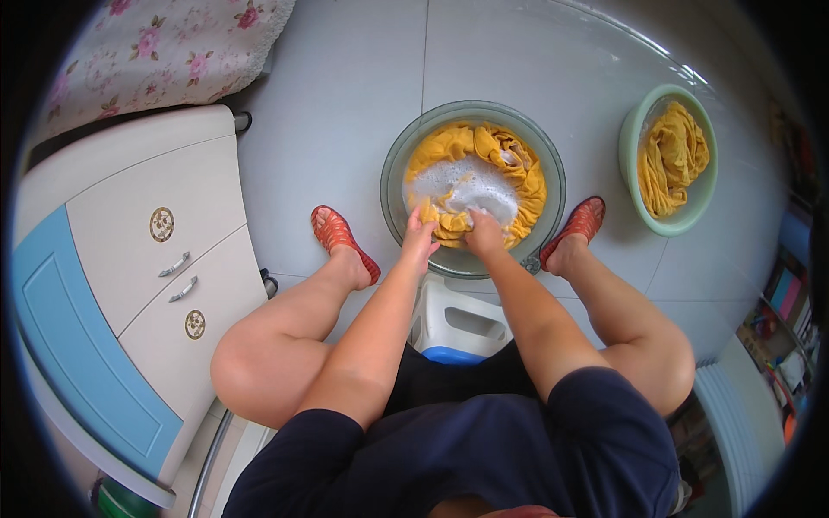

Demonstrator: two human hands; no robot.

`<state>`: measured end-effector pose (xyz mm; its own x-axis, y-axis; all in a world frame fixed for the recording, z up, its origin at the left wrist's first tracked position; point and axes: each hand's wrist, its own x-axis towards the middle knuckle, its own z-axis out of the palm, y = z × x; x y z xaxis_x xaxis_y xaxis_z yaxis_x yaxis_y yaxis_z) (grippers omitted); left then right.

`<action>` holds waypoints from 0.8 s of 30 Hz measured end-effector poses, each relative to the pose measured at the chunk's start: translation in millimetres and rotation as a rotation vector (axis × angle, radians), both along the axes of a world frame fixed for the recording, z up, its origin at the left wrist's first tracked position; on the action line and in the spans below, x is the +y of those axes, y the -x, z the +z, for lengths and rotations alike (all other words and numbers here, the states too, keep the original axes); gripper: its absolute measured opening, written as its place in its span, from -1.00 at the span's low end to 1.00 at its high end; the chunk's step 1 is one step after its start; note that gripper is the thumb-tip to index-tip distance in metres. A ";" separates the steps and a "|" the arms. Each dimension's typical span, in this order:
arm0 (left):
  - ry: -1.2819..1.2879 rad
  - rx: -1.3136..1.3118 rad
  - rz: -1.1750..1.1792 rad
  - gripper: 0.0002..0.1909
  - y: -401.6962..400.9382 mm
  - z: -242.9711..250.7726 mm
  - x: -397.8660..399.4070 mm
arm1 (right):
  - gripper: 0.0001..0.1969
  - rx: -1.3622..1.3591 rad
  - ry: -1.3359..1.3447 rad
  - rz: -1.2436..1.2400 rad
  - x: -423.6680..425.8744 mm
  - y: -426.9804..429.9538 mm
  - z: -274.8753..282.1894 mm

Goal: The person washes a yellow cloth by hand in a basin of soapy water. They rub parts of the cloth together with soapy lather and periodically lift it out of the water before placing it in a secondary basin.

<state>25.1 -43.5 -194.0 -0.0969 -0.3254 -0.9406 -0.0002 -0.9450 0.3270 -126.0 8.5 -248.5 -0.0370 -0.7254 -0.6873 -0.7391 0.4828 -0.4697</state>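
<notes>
Yellow cloth (534,188) lies bunched around the inside of a clear greenish basin (390,175), with white suds (447,176) and cloudy water in the middle. At the basin's near side, my left hand (420,236) has its thumb and fingers on a wet fold of the cloth. The same bunched fold runs across to my right hand (486,234), which grips its other end. Suds and folds hide some of my right fingertips.
A light green basin (627,152) holding another yellow cloth (673,158) stands on the tiled floor at right. A white plastic stool (447,317) is between my legs. At left are a white-and-blue cabinet (155,175) and a floral cover (162,52).
</notes>
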 end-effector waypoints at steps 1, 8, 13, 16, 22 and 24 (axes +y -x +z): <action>-0.026 0.024 0.058 -0.30 3.7 -0.2 -2.9 | -0.43 0.014 0.046 -0.212 0.4 2.2 -1.0; -0.208 0.519 0.390 -0.35 -3.9 -13.5 -14.4 | -0.77 -0.345 0.519 -0.338 -9.0 -29.7 130.6; -0.191 0.675 0.345 -0.41 16.8 28.3 -12.3 | -0.84 -0.298 0.644 -0.230 0.1 -49.3 184.9; -0.221 0.667 0.348 -0.43 13.7 29.5 0.3 | -0.77 -0.090 0.625 -0.075 -3.5 -57.9 182.8; -0.289 0.386 0.358 -0.47 26.5 18.8 0.1 | -0.76 0.141 0.545 -0.142 -53.8 -39.7 141.5; -0.217 0.398 0.373 -0.52 32.5 4.9 8.6 | -0.75 0.179 0.459 -0.250 -69.8 -20.0 120.2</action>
